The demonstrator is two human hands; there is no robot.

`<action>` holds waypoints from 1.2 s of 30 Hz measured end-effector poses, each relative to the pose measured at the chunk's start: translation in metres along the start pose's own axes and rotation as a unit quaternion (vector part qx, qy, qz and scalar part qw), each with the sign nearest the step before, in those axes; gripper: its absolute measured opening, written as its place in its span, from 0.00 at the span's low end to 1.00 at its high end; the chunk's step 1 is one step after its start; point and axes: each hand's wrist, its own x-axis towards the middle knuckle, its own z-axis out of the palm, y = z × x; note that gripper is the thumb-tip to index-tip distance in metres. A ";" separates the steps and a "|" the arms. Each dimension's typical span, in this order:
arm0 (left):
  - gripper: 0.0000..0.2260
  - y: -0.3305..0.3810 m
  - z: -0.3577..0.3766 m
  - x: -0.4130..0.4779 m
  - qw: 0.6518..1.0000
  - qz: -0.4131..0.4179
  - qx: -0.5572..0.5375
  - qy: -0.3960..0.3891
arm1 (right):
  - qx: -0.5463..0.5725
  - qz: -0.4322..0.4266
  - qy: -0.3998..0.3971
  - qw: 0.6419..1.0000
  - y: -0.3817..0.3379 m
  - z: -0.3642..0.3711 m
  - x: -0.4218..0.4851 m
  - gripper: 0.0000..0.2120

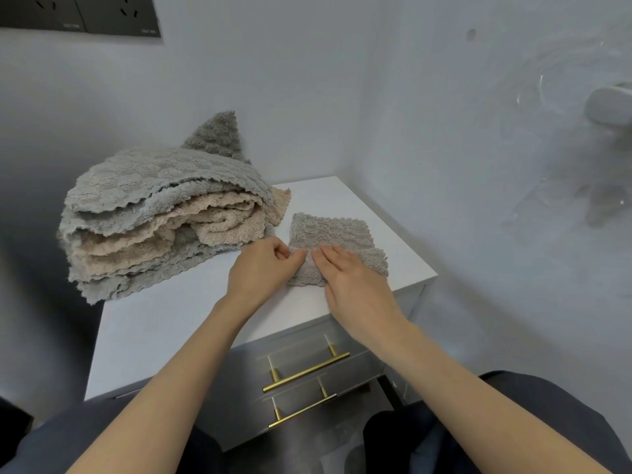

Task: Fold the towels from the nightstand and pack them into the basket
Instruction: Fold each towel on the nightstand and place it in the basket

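Observation:
A small grey towel [333,230], folded into a compact rectangle, lies on the white nightstand top [164,319] at its right side. My left hand [263,268] pinches the towel's left edge between thumb and fingers. My right hand [352,282] lies flat on the towel's near half, fingers together and pressing down. A loose pile of grey-blue and beige towels [164,220] sits at the back left of the nightstand, one grey corner standing up against the wall. No basket is in view.
The nightstand stands in a corner between two pale walls. Two grey drawers with brass bar handles [306,371] face me below the top. My knees in dark trousers [513,422] sit close under the drawers. Dark wall sockets [80,13] are at the upper left.

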 end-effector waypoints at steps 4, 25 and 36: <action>0.12 0.002 0.000 0.000 1.000 0.006 0.025 -0.003 | -0.006 0.007 -0.007 1.000 0.005 0.000 -0.003 0.25; 0.20 -0.004 -0.020 -0.020 0.926 0.328 0.182 -0.038 | -0.045 0.039 -0.066 0.996 0.046 -0.011 -0.015 0.30; 0.18 -0.005 -0.016 -0.018 0.955 0.272 0.108 -0.053 | 0.002 -0.002 0.003 1.000 0.056 -0.013 -0.019 0.17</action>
